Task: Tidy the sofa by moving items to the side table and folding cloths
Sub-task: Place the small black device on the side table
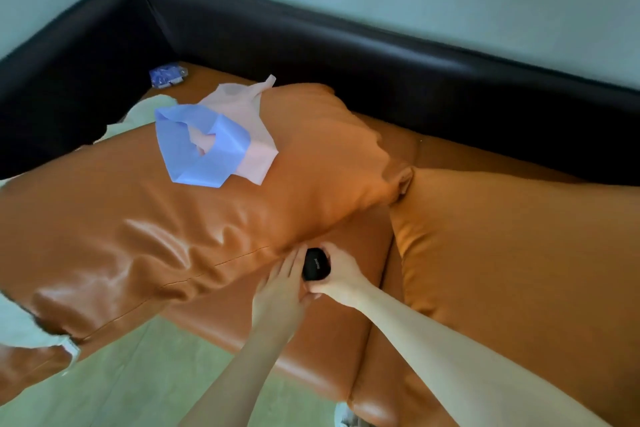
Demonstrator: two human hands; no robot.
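Only the head view is given, and much in it is cut off or soft: the black case (316,264) shows just its top face between the two hands, its lower end hidden behind the fingers, and the light lettering on it is too small to read. It lies over the front part of the sofa seat (349,274), just below the front edge of the large orange cushion (173,218), with its long axis running toward the sofa back and tilted slightly right. The right hand (337,274) curls round the case, thumb at its near end and fingers arched over its far end. The left hand (282,291) lies alongside with fingers straight and pressed together against the case's left side. On the cushion's far part a blue cloth (197,152) overlaps a pink cloth (256,135), both crumpled. A small blue-and-white packet (166,75) sits in the seat's far left corner, too blurred to identify. A second cushion (519,270) is cut off by the right edge.
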